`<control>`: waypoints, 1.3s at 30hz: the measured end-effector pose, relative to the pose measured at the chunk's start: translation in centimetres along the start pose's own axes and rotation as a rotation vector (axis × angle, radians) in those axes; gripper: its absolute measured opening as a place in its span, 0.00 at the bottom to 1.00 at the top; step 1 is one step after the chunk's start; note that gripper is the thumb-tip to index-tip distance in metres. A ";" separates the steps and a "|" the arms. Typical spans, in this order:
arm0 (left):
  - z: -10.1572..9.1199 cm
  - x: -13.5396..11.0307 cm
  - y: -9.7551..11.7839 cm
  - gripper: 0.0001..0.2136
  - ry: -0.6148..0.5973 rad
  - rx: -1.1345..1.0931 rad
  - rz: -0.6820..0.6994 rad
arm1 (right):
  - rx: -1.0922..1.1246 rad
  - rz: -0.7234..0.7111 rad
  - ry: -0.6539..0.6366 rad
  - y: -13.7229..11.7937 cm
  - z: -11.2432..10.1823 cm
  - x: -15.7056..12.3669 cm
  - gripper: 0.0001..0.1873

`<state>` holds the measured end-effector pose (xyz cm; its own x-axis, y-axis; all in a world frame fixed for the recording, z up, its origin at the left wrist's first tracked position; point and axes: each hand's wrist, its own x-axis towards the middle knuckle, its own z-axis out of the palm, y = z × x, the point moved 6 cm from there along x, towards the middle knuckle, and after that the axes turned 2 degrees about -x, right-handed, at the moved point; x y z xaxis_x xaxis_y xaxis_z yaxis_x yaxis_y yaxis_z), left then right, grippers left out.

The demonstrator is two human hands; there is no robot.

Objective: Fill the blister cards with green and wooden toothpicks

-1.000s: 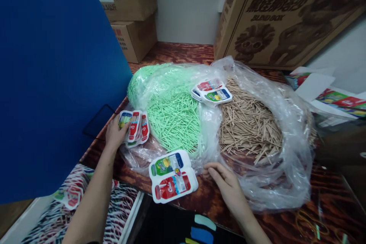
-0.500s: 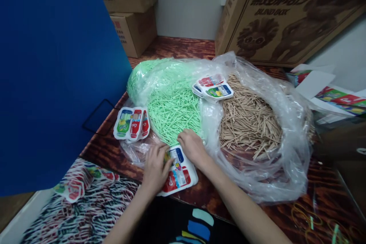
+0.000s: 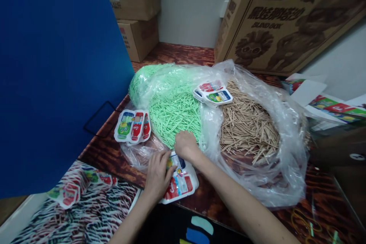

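My left hand lies over the left side of a white bottle-print blister pack at the table's front edge, its fingers bent onto the pack. My right hand is curled at the pack's top edge, right where the pile of green sticks ends. What its fingers pinch is hidden. A filled blister pack lies to the left on the plastic. Another pile of packs rests between the green sticks and the tan sticks.
Clear plastic bags hold both stick piles on a dark wooden table. A blue board stands at the left. Cardboard boxes stand behind. Printed card sheets lie at the lower left, more at the right.
My left hand left the filled pack at the left and came onto the front pack. My right hand moved from the table's edge up to the pack's top by the green sticks.
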<state>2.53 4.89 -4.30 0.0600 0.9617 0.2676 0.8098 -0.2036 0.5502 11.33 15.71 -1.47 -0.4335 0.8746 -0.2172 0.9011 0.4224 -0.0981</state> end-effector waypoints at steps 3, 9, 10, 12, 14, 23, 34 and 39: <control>0.0 0.0 0.0 0.18 0.005 -0.021 0.000 | 0.045 0.028 0.003 0.2 0.1 0.0 0.13; -0.2 0.0 -0.1 0.18 0.028 -0.040 -0.004 | 0.243 0.101 0.026 1.7 -0.6 0.3 0.12; -0.1 0.0 -0.2 0.18 0.027 -0.042 -0.003 | 0.296 0.118 0.029 2.5 -0.9 0.5 0.12; -0.1 -0.1 -0.2 0.18 0.022 -0.043 -0.007 | 0.419 0.155 0.029 4.4 -1.3 1.2 0.09; 0.0 -0.1 -0.3 0.17 0.018 -0.043 -0.009 | 0.569 0.188 0.013 6.3 -1.6 1.8 0.06; -1.7 1.8 -0.2 0.14 0.109 -0.204 -0.092 | 1.343 0.224 -0.076 8.2 -1.5 1.3 0.10; 1.7 12.2 2.0 0.21 0.137 -0.975 -0.291 | 1.769 0.139 -0.291 5.1 0.9 -2.5 0.19; 3.8 12.2 4.4 0.15 -0.140 -0.927 -0.208 | 1.767 0.131 -0.393 4.6 1.5 -3.5 0.18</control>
<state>9.07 16.42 -1.66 0.0847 0.9959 0.0305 0.0319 -0.0333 0.9989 17.00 14.19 -2.64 -0.5763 0.6664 -0.4730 -0.0162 -0.5881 -0.8087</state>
